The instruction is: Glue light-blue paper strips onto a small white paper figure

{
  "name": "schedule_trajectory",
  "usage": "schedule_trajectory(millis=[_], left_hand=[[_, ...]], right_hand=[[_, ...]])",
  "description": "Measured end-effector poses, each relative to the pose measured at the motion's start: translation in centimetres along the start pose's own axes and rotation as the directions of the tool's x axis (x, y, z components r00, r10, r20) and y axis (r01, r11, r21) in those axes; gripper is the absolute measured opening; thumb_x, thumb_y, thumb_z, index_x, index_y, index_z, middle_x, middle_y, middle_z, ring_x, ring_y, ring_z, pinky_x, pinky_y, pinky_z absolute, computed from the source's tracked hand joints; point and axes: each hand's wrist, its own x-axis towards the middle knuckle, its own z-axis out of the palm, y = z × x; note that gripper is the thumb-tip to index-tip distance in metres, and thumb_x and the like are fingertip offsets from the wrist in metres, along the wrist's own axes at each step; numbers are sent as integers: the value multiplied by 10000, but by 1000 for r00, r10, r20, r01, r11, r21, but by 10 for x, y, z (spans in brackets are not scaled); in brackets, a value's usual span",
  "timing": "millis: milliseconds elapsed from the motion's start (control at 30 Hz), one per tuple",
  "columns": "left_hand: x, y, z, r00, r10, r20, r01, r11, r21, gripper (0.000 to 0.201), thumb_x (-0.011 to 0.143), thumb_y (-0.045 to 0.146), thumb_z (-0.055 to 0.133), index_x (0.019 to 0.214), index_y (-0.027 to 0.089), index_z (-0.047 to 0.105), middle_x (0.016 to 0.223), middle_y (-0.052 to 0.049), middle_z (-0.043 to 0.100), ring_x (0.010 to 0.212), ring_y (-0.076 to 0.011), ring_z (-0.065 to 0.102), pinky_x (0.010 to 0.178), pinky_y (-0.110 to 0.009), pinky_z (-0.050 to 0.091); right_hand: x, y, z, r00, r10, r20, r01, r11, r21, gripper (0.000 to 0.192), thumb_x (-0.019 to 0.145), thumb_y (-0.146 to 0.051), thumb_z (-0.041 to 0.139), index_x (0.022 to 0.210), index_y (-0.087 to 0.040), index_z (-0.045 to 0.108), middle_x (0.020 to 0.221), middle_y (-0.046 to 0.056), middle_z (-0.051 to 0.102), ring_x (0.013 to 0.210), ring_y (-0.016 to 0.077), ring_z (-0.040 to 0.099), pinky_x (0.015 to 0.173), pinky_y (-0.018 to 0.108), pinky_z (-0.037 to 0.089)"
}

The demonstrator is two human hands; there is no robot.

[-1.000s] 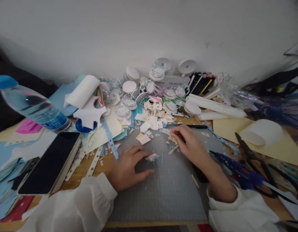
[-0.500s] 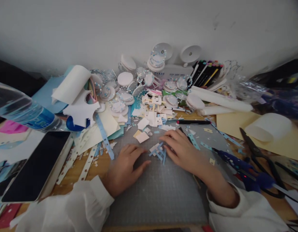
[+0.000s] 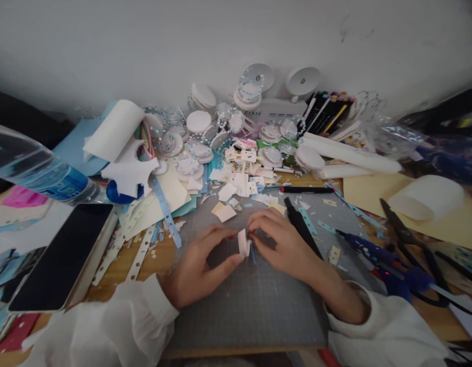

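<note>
A: Left hand [image 3: 200,267] — fingers curled, thumb and forefinger pinched on the near edge of a small folded white paper piece [image 3: 243,242]. Right hand [image 3: 282,239] meets it from the other side, fingertips closed on the same piece. Both hands grasping, neither released.

B: Where does the piece sit?

A: Upright between the two hands, just above the grey gridded cutting mat [image 3: 255,300], near the mat's middle. Held on edge, I judge, so the fold can be pressed from both sides. Whether its lower edge touches the mat, I cannot tell.

B: Nearby items?

A: A slim black pen-like tool [image 3: 300,227] lies on the mat just beside the right hand, within easy reach. A heap of white and cream paper offcuts [image 3: 239,186] is banked at the mat's far edge, which leaves the centre free for the hands. Pale blue paper strips [image 3: 165,209] trail off the mat's left corner onto the wooden surface [image 3: 159,260].

B: Further out?

A: Black-handled scissors [image 3: 415,244] and a blue hot-glue gun [image 3: 377,260] rest to the right, well apart from the hands. A black-screened phone [image 3: 62,255] lies flat to the left; a clear plastic water bottle with a blue label [image 3: 37,171] lies on its side beyond it. Round white discs [image 3: 200,121] and a box of coloured markers [image 3: 328,114] are stacked against the wall — storage, by the look of it.
</note>
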Motion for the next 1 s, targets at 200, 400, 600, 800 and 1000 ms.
schedule_trajectory(millis=[200, 400, 600, 800, 1000], left_hand=[[0, 7, 0, 995, -8, 100, 16, 997, -79, 324, 822, 352, 643, 1109, 212, 589, 1053, -62, 654, 966, -215, 602, 850, -327, 479], [-2, 5, 2, 989, -94, 117, 116, 971, -208, 158, 887, 285, 535, 944, 181, 640, 914, -48, 676, 839, -178, 606, 771, -282, 480], [-2, 3, -5, 949, -272, 162, 316, 793, -521, 228, 845, 370, 600, 931, 179, 691, 814, -41, 691, 749, -177, 607, 684, -279, 487], [-1, -5, -11, 928, -359, 100, 314, 611, -726, 210, 817, 378, 627, 891, 197, 706, 811, -53, 695, 774, -187, 613, 681, -303, 492], [7, 3, -35, 913, -403, -63, 184, 546, -817, 187, 749, 410, 647, 773, 225, 654, 769, -30, 606, 638, -133, 516, 619, -312, 464]], right_hand=[[-4, -7, 15, 997, 9, -77, -2, 996, 91, 128, 804, -93, 514, 795, -216, 481, 845, 32, 579, 848, 182, 525, 773, 333, 421], [-7, -11, 15, 987, 151, 47, -158, 958, 241, 27, 860, -210, 518, 833, -211, 521, 718, -15, 527, 595, 109, 474, 560, 250, 388], [-7, -15, 11, 930, 236, 280, -359, 742, 567, 337, 836, -302, 598, 1142, -248, 467, 947, 8, 608, 596, 92, 506, 531, 228, 425], [-7, -11, 13, 898, 203, 391, -394, 767, 507, 72, 802, -281, 648, 831, -215, 644, 690, -27, 629, 576, 100, 537, 533, 221, 434], [-2, 1, -5, 917, 384, -111, -308, 855, 417, 114, 788, -313, 657, 746, -207, 652, 687, -2, 646, 614, 134, 586, 562, 252, 470]])
